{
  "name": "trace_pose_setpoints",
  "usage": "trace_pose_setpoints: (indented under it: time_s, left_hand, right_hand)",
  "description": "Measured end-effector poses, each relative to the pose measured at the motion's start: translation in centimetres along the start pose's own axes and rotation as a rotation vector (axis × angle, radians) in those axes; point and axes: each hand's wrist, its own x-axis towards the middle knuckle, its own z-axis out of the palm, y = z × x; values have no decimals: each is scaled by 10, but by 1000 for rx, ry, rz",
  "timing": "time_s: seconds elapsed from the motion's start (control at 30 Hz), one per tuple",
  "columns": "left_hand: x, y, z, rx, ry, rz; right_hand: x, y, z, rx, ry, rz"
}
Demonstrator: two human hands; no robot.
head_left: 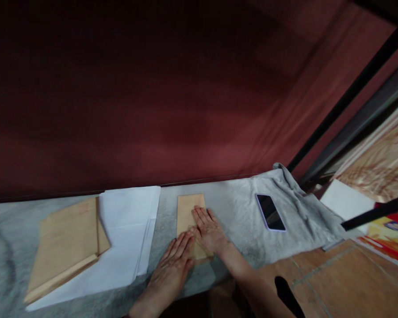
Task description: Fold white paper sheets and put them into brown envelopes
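Observation:
A narrow brown paper piece [189, 206], which looks like a folded paper or envelope, lies flat on the grey cloth in front of me. My right hand [211, 230] rests palm down on its right side, fingers stretched out. Beside it, my left hand [174, 264] lies flat at the paper's lower left edge, with fingertips reaching onto it. The two hands touch or nearly touch near the paper's middle. Part of the paper's lower half is hidden under them. Neither hand grips anything.
Larger brown envelopes [66, 243] overlap a stack of white paper sheets [126, 234] to the left. A phone [270, 213] with a purple edge lies on the grey cloth [239, 212] at right. Dark red wall [185, 132] behind; black bars [345, 101] and tiled floor [354, 282] at right.

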Motion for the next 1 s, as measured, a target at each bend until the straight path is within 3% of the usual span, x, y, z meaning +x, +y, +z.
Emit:
trace_pose_setpoints:
  time_s: [0.23,0.37,0.53,0.63,0.73,0.87,1.0]
  left_hand:
    - [-15,11,-16,76,10,86]
    - [-23,17,-23,54,13,98]
    - [-14,22,-32,8,-44,139]
    - [-7,26,-38,-51,-81,112]
    - [-5,38,-39,-84,-126,42]
    - [-5,55,-34,-73,-176,-4]
    - [-6,59,-23,-20,-156,28]
  right_hand:
    - [-17,-1,-10,108,-125,-133]
    - [-22,-3,-22,209,-274,-145]
    - [-21,-9,-36,267,-377,-130]
    - [-17,-10,-34,231,-371,-141]
    - [-6,-9,-25,152,-284,-123]
    - [25,-10,-12,49,-169,-93]
    - [54,-17,-5,11,-135,-73]
